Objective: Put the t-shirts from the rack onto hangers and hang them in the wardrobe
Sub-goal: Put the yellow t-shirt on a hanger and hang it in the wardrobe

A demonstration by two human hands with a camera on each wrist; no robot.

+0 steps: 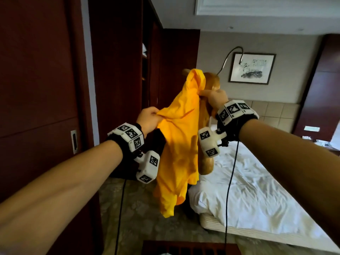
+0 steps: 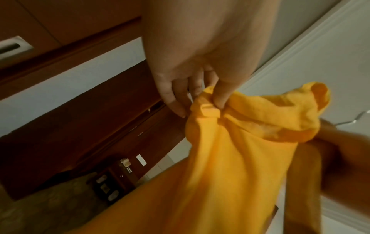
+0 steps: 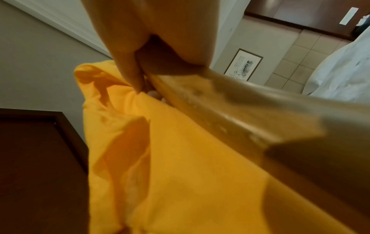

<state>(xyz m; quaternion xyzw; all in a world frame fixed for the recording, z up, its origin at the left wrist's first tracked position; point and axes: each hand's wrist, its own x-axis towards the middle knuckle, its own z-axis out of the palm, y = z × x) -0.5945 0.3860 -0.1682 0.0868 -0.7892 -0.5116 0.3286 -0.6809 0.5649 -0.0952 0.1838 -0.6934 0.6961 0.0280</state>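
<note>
A yellow t-shirt point(image 1: 180, 142) hangs in mid-air in front of me, partly draped over a broad wooden hanger point(image 1: 206, 159). My left hand point(image 1: 150, 119) pinches a fold of the shirt's upper edge at its left side; the left wrist view shows thumb and fingers nipping the yellow cloth point(image 2: 210, 109). My right hand point(image 1: 214, 97) grips the wooden hanger point(image 3: 230, 109) near its top, with shirt fabric point(image 3: 180, 158) bunched against it. The hanger's upper end is hidden under the cloth and its hook cannot be made out.
Dark red wardrobe doors point(image 1: 40, 89) fill the left, with an open gap point(image 1: 145, 57) further back. A bed with white sheets point(image 1: 257, 190) stands at the right. A slatted wooden rack edge point(image 1: 184, 248) shows at the bottom. Patterned carpet point(image 1: 132, 208) lies below.
</note>
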